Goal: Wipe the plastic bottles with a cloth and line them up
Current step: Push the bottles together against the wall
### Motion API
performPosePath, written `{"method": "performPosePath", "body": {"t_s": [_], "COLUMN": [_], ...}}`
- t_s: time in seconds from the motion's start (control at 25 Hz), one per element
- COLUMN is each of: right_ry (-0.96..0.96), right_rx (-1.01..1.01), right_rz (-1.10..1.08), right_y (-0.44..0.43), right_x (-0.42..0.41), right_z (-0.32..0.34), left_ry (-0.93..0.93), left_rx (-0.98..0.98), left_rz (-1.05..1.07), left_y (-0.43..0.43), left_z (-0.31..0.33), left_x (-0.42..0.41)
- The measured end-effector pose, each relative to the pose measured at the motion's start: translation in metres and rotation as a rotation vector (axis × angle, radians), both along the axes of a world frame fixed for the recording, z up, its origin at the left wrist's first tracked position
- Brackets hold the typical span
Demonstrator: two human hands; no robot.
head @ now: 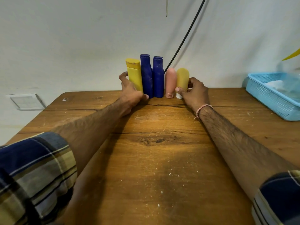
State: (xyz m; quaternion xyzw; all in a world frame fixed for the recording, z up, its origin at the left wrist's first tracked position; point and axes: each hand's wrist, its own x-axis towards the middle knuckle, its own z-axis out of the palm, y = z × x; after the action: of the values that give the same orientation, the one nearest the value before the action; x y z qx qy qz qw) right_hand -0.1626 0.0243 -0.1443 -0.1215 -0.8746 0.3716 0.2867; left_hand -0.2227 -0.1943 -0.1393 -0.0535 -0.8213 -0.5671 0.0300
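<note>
Several plastic bottles stand upright in a row at the far edge of the wooden table (155, 159), against the wall. From the left: a tall yellow bottle (134, 73), two dark blue bottles (146, 75) (158, 77), a pink tube (170, 82) on its cap, and a rounded yellow tube (182, 78) on a white cap. My left hand (129, 93) grips the tall yellow bottle, fingers behind it and thumb in front. My right hand (194, 93) holds the rounded yellow tube low down between thumb and fingers. No cloth shows on the table.
A light blue plastic basket (267, 96) with something white and clear plastic inside sits at the table's right edge. A black cable (186, 36) hangs down the wall behind the bottles. A wall switch plate (26, 101) lies at the left. White dust speckles the tabletop.
</note>
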Motion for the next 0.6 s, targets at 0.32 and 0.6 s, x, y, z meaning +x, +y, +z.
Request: {"method": "performPosePath", "body": {"t_s": [0.32,0.6], "right_ry": [-0.020,-0.049], "right_rx": [0.057,0.075], "right_rz": [0.001,-0.004], "right_y": [0.0002,0.0004], "right_x": [0.0008,-0.0016], "right_z": [0.0022,-0.0011], "left_ry": [0.033,0.002], "left_rx": [-0.055,-0.056], "left_rz": [0.045,0.061], "left_y": [-0.0110,-0.0095], "left_z": [0.0010,0.0029], "left_x": [0.0036,0.0017]}}
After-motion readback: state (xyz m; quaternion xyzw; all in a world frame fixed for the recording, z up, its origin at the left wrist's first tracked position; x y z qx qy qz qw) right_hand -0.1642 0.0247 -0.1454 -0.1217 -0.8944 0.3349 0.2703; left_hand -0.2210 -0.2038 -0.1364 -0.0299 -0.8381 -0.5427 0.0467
